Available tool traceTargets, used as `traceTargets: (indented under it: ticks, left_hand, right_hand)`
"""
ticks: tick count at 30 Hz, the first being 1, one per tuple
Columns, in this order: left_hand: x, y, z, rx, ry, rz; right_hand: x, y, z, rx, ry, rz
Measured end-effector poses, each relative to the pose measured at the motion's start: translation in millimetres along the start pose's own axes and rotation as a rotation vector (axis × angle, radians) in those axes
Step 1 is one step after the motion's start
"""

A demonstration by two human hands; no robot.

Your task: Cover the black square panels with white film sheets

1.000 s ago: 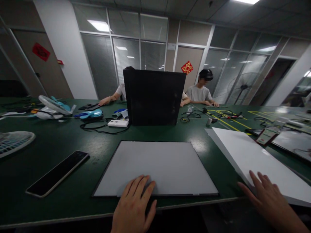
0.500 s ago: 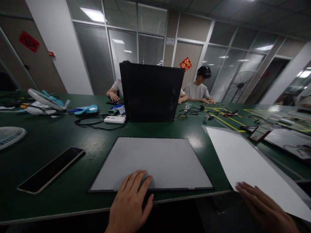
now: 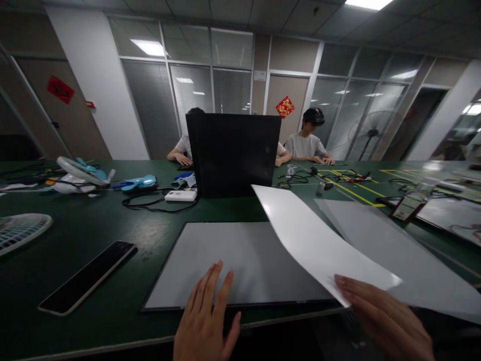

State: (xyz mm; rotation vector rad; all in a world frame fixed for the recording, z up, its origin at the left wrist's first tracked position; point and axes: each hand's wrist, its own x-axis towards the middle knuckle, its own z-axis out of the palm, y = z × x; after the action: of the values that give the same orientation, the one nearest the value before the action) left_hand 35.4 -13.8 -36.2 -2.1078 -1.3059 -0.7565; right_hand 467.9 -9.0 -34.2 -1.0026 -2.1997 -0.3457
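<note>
White sheet [image 3: 311,240] lifted over the grey panel [image 3: 240,263]: your right hand [image 3: 379,321] pinches its near corner while your left hand [image 3: 206,321], fingers spread flat, pins the panel's near edge to the table [image 3: 93,220].

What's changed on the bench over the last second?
The right hand has taken hold of the white sheet and lifted it off the stack, swinging it left over the grey panel. The left hand stays flat on the panel; the phone hasn't moved.

Dim room, ceiling panels [image 3: 150,47] glowing (edges warped)
</note>
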Motion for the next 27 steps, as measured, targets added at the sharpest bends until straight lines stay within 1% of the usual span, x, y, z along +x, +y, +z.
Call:
traceTargets:
  ticks: [3,5,7,9,11,13,16,20,23,25,27]
  left_hand:
    - [0.8,1.3,-1.1,-0.021,0.022,-0.037]
    - [2.0,0.5,-2.0,-0.016,0.008,-0.016]
    - [3.0,-1.7,-2.3,0.0,-0.027,0.029]
    - [3.5,-4.1,-1.8,0.008,-0.058,0.085]
    - [3.7,-5.5,-0.8,0.013,-0.073,0.119]
    - [4.0,-5.5,-0.3,0.021,-0.072,0.116]
    - [5.2,-4.1,-1.5,0.018,-0.048,0.078]
    - [6.8,-3.1,-4.4,-0.02,-0.037,0.096]
    - [7.5,-2.9,-5.0,-0.034,-0.04,0.102]
    - [8.1,-2.5,-4.9,-0.045,-0.035,0.093]
    - [8.6,-1.9,-4.9,-0.056,-0.037,0.082]
  right_hand:
    - [19.5,-17.5,13.3,0.018,-0.025,-0.213]
    - [25.4,-23.6,22.9,0.009,-0.014,-0.267]
    - [26.7,-26.3,30.2,0.008,-0.028,-0.225]
    - [25.3,-27.0,33.9,0.002,-0.056,-0.137]
    - [23.5,-26.7,34.3,-0.008,-0.047,-0.041]
    - [22.5,-25.3,32.6,-0.021,-0.013,0.014]
    - [21.7,-20.6,30.8,-0.059,0.045,0.06]
    - [19.1,-12.2,35.4,-0.11,0.064,0.151]
    - [16.6,-10.7,39.7,-0.101,0.045,0.173]
    - [15.9,-12.1,38.6,-0.084,0.021,0.173]
    - [15.1,-12.0,33.4,-0.055,-0.045,0.143]
